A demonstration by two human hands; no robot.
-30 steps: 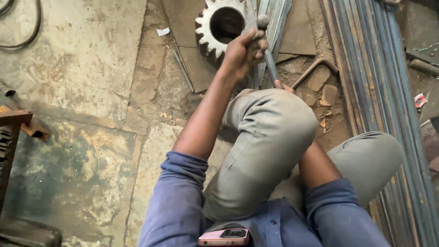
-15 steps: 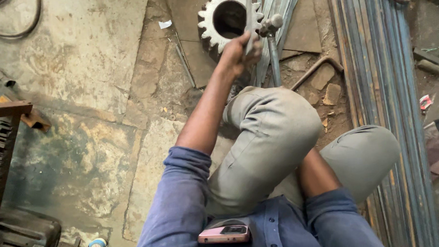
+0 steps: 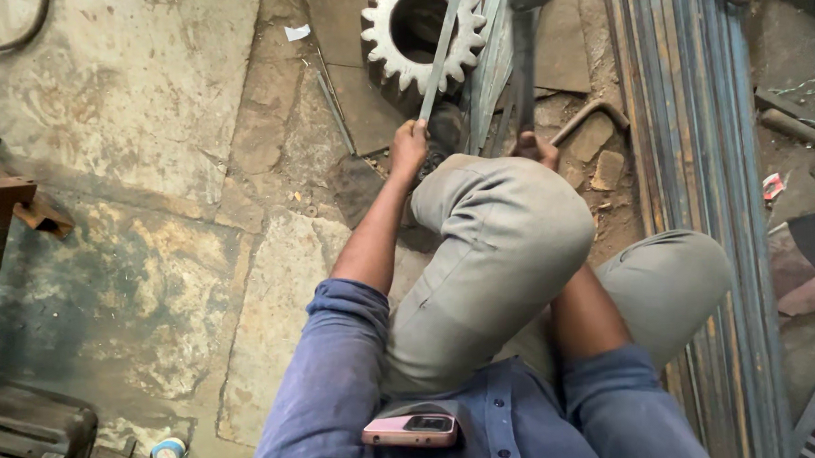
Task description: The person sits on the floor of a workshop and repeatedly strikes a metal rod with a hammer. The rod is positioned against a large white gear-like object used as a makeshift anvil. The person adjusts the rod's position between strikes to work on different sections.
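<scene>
The hammer (image 3: pixel 523 41) was blurred, its head cut off by the top edge of the frame. The right hand (image 3: pixel 534 146) was mostly hidden behind the raised knee (image 3: pixel 508 225). The flat metal strip (image 3: pixel 441 49) ran out past the top edge, and the left hand (image 3: pixel 409 148) hid its lower end.

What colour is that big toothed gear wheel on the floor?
The gear wheel is whitish grey with a dark centre hole, seen best in the head view.
</scene>
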